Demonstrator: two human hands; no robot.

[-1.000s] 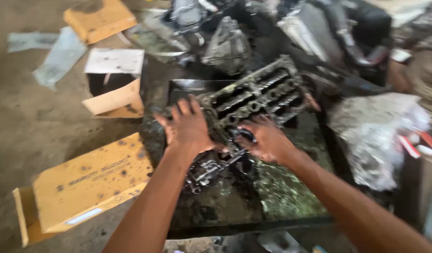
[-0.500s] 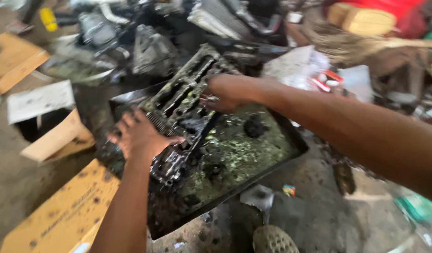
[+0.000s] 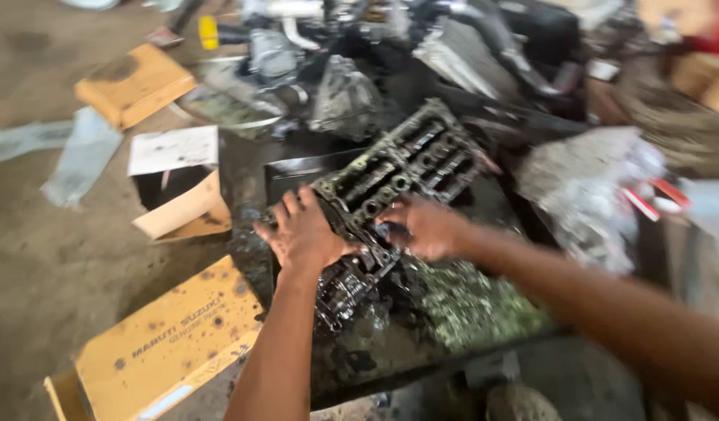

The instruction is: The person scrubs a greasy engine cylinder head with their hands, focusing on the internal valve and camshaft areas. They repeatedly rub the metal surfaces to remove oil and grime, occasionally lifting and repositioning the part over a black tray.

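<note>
Now both hands back on cylinder head (image 3: 398, 175) in tray (image 3: 297, 168): left hand (image 3: 301, 234) spread flat; right hand (image 3: 422, 228), earlier at far end, curled, grip unclear.

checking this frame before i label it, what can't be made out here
Head view only:
- Whether the left hand grips or just rests on the greasy engine cylinder head: motion blur, and the palm side is hidden.
- The right hand fingertips: hidden against the dark metal.
- The near end of the black tray: covered by both forearms.
- The heap of engine parts behind: blurred and cut off by the top edge.
</note>
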